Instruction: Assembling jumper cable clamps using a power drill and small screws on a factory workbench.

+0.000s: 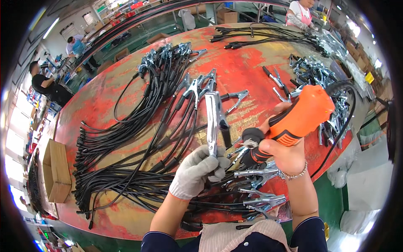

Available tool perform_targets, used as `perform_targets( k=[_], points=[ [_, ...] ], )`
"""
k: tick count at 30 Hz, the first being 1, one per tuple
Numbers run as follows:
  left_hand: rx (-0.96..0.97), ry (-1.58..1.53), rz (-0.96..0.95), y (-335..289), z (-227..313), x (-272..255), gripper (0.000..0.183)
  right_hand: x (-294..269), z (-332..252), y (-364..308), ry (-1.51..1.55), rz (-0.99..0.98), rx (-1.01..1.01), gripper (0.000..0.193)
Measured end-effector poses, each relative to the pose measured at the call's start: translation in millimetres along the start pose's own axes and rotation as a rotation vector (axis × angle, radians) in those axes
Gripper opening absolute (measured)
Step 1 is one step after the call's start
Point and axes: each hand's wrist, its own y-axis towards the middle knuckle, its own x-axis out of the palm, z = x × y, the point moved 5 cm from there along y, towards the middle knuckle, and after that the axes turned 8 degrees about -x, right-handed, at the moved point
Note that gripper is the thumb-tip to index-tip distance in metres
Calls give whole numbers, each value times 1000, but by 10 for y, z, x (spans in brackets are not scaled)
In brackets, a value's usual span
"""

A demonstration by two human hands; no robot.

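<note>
Pinched tight in the grip of the left hand (194, 171) is a shiny silver clamp (212, 122). That hand wears a pale gray glove. It holds the clamp near the bottom, so the clamp sticks up tall over the red table (247, 56). The grip of the right hand (286, 155) is wrapped around a big orange power tool (304, 110). That hand is bare, with a bead bracelet (293, 173) on its wrist. The tool's dark front end points left, toward the clamp, with a gap between them. A black cord (352, 110) runs from the back of the tool and hangs down on the right.

Lots of black cables (110, 140) lie in long bunches on the left half of the table, and many have silver clips at one end. A big heap of loose clips (310, 69) sits on the right side, behind the tool. A brown cardboard box (62, 166) is at the table's left edge. A person in a pink apron (299, 16) is at the far right end.
</note>
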Motion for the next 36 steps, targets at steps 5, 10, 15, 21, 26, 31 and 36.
perform_targets(
  k=[5, 10, 15, 21, 26, 31, 36],
  points=[
    [154, 249, 188, -119, 214, 200, 43, 242, 269, 21, 24, 14, 113, 59],
    [170, 280, 201, -221, 262, 178, 60, 399, 490, 81, -2, 12, 140, 55],
    [147, 257, 149, -246, 263, 159, 62, 484, 543, 68, -15, -55, 193, 56],
    [80, 215, 129, -184, 234, 151, 63, 469, 596, 47, 21, 25, 207, 56],
    [97, 177, 93, -155, 210, 106, 63, 453, 637, 45, -10, -8, 223, 57],
    [86, 185, 95, -130, 198, 109, 63, 454, 628, 42, 21, -12, 232, 57],
    [31, 186, 113, -125, 160, 143, 64, 473, 622, 61, -27, -60, 289, 56]
  ],
)
